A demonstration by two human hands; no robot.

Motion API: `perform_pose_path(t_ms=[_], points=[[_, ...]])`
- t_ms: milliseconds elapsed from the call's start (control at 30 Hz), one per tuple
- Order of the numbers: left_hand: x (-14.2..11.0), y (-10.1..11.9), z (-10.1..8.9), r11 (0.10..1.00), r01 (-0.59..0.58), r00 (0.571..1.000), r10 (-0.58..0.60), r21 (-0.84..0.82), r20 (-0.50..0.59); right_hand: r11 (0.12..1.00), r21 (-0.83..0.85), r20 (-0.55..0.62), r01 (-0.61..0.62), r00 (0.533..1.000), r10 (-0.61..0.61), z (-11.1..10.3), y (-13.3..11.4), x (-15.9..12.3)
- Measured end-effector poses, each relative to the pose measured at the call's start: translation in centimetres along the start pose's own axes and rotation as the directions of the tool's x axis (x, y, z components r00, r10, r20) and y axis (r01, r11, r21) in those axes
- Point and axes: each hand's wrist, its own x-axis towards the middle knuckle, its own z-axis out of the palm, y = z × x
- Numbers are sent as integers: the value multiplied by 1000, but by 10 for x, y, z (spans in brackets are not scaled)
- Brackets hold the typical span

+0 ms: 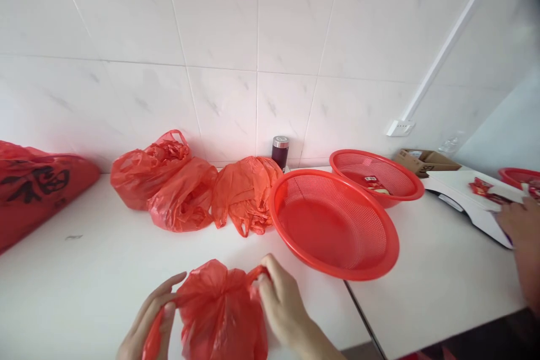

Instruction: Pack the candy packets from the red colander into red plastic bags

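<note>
Both hands pinch one red plastic bag (219,309) at the table's (84,270) near edge — the left hand (149,320) closed on its left handle, the right hand (282,304) closed on its right handle. Behind it, three filled red bags (189,188) line the tiled wall. To the right sits a red colander (333,224) — a second colander (375,174) behind it. Another person's hand (523,236) rests at far right.

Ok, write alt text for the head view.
Two hands, left hand and right hand, grip a red plastic bag on a white table. Behind sit more red bags, two red baskets and another person's hand.
</note>
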Motion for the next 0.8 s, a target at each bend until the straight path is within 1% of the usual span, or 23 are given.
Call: perform_pose_path(t_ms=[67,133,167,233,300,400,500,567,667,800], points=[[10,4,15,996,-79,996,78,29,44,982,-152,-26,110,993,-115,18,-3,-5],[21,2,27,988,-138,988,133,66,85,939,-283,-56,196,974,-220,38,1,-9],[25,1,32,983,-167,983,159,83,95,923,-319,-66,216,966,-249,47,6,-10],[31,1,38,974,-203,977,195,98,85,914,-341,-71,219,964,-258,57,15,-9],[34,4,39,981,-160,986,153,109,71,920,-334,-51,204,971,-234,55,21,-7],[36,6,33,989,-52,995,40,138,87,935,-302,-35,188,978,-208,40,25,0],[39,-1,27,967,47,995,-67,251,71,945,-284,-52,161,982,-183,24,30,9],[42,-7,28,941,90,987,-127,325,96,942,-305,-38,144,986,-163,18,37,15],[44,-9,35,910,80,972,-162,407,171,919,-378,2,110,993,-118,18,49,22],[43,-6,47,859,-8,970,-118,512,214,879,-468,19,94,995,-96,24,57,24]])
